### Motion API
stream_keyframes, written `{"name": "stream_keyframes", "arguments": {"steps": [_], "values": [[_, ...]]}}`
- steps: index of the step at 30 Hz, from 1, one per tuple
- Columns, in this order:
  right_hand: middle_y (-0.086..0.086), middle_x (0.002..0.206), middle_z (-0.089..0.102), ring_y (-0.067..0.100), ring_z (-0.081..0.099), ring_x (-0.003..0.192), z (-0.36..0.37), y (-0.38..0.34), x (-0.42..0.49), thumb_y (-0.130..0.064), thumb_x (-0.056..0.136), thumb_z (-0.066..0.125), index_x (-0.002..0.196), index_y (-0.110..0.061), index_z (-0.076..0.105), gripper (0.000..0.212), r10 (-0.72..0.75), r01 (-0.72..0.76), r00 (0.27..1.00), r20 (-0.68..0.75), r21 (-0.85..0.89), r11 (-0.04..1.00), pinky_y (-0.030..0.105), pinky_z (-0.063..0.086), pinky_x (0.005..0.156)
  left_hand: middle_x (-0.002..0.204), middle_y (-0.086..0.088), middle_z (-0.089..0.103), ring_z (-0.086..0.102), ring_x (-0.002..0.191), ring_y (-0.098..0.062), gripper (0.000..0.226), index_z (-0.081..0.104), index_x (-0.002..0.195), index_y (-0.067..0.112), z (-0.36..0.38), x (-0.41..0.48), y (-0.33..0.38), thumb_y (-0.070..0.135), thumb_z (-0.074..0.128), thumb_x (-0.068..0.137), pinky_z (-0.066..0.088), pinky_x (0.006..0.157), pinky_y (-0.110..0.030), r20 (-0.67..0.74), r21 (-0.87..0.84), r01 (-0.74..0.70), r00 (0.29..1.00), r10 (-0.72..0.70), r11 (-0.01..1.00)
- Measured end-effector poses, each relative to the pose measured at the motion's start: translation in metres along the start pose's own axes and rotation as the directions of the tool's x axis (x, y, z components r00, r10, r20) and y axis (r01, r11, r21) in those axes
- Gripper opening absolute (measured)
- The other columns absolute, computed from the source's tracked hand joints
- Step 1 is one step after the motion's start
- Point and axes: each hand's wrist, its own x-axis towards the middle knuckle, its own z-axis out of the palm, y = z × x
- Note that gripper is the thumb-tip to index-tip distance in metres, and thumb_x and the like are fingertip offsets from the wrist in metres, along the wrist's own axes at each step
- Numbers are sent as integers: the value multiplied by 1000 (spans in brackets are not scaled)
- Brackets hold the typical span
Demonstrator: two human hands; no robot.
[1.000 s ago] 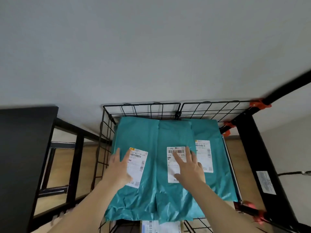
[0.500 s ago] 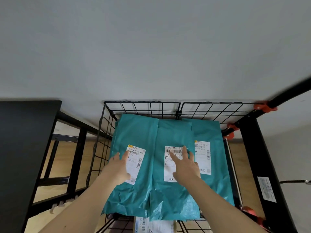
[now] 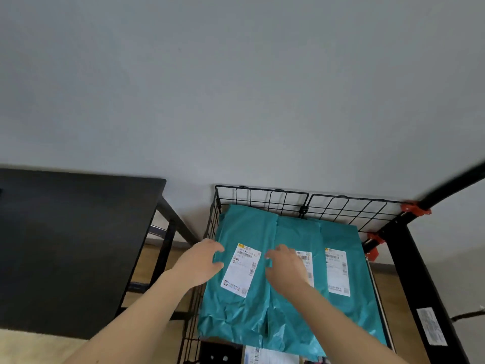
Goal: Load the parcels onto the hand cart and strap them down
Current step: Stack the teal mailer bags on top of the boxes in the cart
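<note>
Three teal plastic mailer parcels with white shipping labels lie side by side on top of the load in a black wire-sided cart (image 3: pixel 262 198). The left parcel (image 3: pixel 244 232) has my left hand (image 3: pixel 200 264) at its left edge, fingers curled onto the rim. My right hand (image 3: pixel 287 266) rests on the middle parcel (image 3: pixel 296 232), fingers bent, covering part of its label. The right parcel (image 3: pixel 338 237) is untouched. No strap is in view.
A black table (image 3: pixel 73 232) stands close on the left of the cart. The cart's black frame post with orange clamps (image 3: pixel 414 210) rises at the right. A grey wall is behind. Another labelled parcel (image 3: pixel 267 357) shows under the teal ones near the bottom edge.
Both hands slid left across the parcels and their fingers curled. The left hand left the left label and reached the parcel's edge. The view swung left, showing more of the table.
</note>
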Motion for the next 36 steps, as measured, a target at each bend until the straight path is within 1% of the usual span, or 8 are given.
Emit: {"name": "stream_keyframes", "arguments": {"steps": [5,8,11,15,20,25,30,36], "values": [[2,142,38,22,33,132,-2,-93,-25,-15,92,45,131,-22,53,41,-163,165,974,-156,4,986,32,36,104,134,8,48,50,117,-11,32,52,127,27,-42,-60,-49,30,51,95,41,97,-26,-207,-47,-36,978,25,998],[3,136,44,24,38,125,2,-156,-44,-14,89,45,123,-18,58,37,-256,256,943,-212,-28,966,32,40,98,132,10,49,51,116,-10,32,53,127,27,-65,-102,-88,30,50,95,43,96,-26,-313,-79,-39,950,12,996],[2,130,49,23,41,121,13,-218,-60,-15,90,44,124,-20,59,37,-362,356,899,-245,-71,932,31,41,96,130,11,51,53,114,-9,30,54,125,28,-82,-142,-134,29,51,95,44,96,-27,-389,-126,-27,921,-24,992],[-2,134,48,18,42,124,35,-295,-80,-17,93,47,123,-23,60,34,-460,464,850,-257,-50,884,27,40,98,127,13,53,55,109,-5,29,55,122,31,-96,-188,-199,29,54,93,44,92,-23,-472,-179,34,874,-116,983],[-5,133,50,13,46,121,73,-379,-93,-18,94,50,121,-25,62,30,-538,543,805,-248,-55,838,22,44,96,126,14,54,56,106,-5,27,55,120,32,-107,-238,-280,30,54,93,46,91,-23,-522,-258,119,818,-242,959],[-5,130,52,13,50,117,108,-456,-102,-17,93,50,120,-25,62,30,-598,599,780,-182,-55,799,21,44,92,129,12,52,54,113,-6,29,54,123,30,-112,-286,-354,28,54,94,47,94,-25,-523,-316,206,776,-351,926],[-6,130,52,12,51,116,129,-527,-105,-18,94,51,119,-26,62,29,-660,657,744,-108,-60,751,20,44,92,128,11,53,53,113,-5,30,54,123,29,-121,-313,-421,26,54,94,45,93,-23,-528,-406,231,730,-434,884],[-6,133,50,12,54,115,139,-600,-72,-19,94,53,120,-27,61,28,-688,686,725,-25,-60,725,18,44,93,128,12,51,51,113,-4,31,53,123,29,-135,-308,-489,26,54,93,45,92,-22,-541,-482,234,678,-497,844]]}}
